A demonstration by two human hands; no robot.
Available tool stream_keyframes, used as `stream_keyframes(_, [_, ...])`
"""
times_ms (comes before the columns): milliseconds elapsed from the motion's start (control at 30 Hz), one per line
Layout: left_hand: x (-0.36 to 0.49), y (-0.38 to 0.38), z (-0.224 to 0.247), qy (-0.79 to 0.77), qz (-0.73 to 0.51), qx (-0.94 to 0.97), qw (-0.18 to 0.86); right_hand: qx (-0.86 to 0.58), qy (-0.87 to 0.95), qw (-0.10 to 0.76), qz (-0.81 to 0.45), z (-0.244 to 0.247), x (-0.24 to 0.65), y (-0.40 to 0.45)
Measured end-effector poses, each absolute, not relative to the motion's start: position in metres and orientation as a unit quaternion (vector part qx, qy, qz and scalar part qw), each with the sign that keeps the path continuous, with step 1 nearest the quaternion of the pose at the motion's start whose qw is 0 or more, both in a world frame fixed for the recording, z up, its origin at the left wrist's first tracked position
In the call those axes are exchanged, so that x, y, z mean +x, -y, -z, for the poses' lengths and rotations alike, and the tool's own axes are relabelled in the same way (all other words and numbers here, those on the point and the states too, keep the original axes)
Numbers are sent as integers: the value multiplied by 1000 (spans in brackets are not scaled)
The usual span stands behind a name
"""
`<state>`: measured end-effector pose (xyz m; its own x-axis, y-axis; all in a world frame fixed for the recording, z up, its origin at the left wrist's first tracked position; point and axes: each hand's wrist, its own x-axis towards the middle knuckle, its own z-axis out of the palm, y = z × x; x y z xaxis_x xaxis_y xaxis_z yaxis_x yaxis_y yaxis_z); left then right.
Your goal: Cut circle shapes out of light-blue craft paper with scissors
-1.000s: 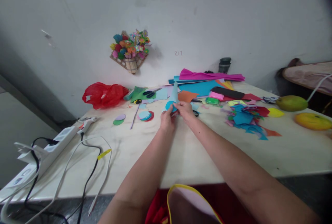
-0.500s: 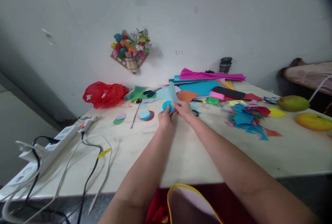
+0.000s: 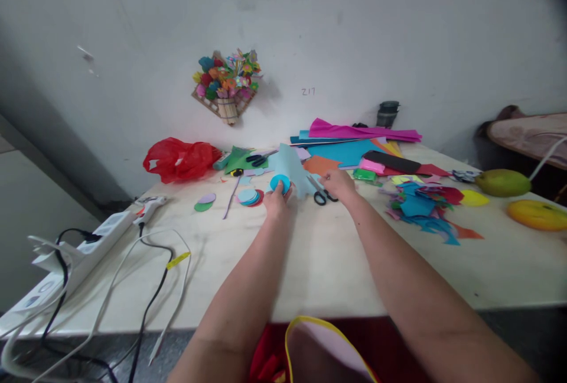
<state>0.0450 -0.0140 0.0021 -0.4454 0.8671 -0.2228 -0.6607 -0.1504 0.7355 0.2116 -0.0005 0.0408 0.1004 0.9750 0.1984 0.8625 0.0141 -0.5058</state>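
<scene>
A person's left hand pinches a bright blue, round paper disc, thumb on top, against a broad, curling, pale blue paper sheet above a cream-coloured tabletop. The right hand, fingers bunched together, is just beside a pair of black-handled metal scissors; whether its fingertips grip them cannot be made out. Near the left hand lies an overlapping stack of round blue and red paper discs; farther right sits a heap of multicoloured cut paper scraps.

The disc and sheet appear to depend on that single pinch: a loosened thumb could let the disc slide across the sheet, helped by the paper's curl. With the sheet's lower edge close to the scissors, a careless lift could crease or nick it. Fingers closing on the blades instead of the rings would risk a cut, and a leftward drift of the left hand could scatter the stack.
</scene>
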Motion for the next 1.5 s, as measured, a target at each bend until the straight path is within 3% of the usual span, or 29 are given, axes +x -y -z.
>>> stream_keyframes(200, [43,13,-1,-403,-748,129,512,-694,714,74,-55,-46,206,9])
stream_keyframes(433, [44,17,-5,-396,-750,129,513,-692,719,64,-37,-42,196,11])
stream_keyframes(600, [41,16,-6,-392,-751,144,512,-701,689,163,-90,-43,210,1])
stream_keyframes(700, [40,16,-8,-395,-752,150,506,-693,634,269,-212,-41,217,-5])
stream_keyframes(833, [38,18,-13,-397,-758,146,496,-567,532,457,-432,-41,219,-5])
stream_keyframes(967, [34,19,-18,-396,-764,163,482,-459,511,501,-527,-45,220,2])
stream_keyframes(1167, [29,18,-20,-398,-765,188,469,-406,594,404,-565,-50,223,13])
stream_keyframes(1500, [26,16,-21,-405,-767,185,462,-403,721,223,-517,-51,226,19])
